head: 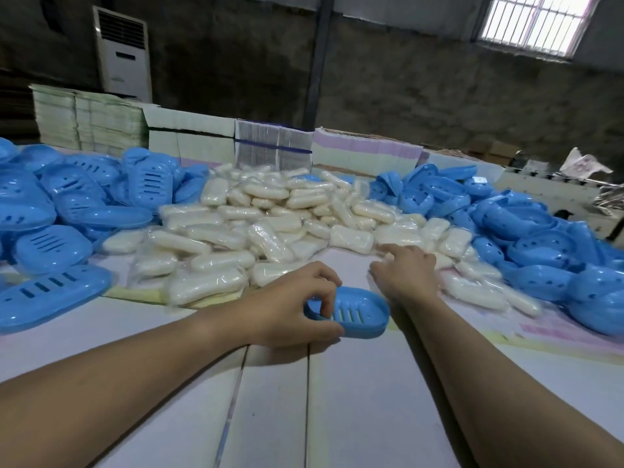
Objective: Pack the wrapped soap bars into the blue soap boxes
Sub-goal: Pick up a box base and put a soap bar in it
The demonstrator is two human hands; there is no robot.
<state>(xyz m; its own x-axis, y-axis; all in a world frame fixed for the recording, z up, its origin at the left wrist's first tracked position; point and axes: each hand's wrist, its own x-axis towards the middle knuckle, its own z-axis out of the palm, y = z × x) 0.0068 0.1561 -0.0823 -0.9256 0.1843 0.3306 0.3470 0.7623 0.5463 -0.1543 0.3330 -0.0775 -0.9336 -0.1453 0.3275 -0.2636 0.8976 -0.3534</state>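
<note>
Blue box [358, 310]: left hand [293, 304] pinches its near-left rim; empty.
Right hand [405, 270]: fingers spread, holding nothing, touching soap pile [270, 217] just beyond the box.

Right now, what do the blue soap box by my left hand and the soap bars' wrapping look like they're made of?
Blue soap box: looks like moulded plastic, smooth and slightly glossy, with clean slots in its base. Wrapped soap bars: probably thin clear plastic film, since it wrinkles and glints over the cream soap.

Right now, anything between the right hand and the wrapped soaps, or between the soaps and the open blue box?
Nothing visible. The right hand is already at the near edge of the wrapped soap pile; bare table lies between it and the open blue box, which the left hand holds.
</note>
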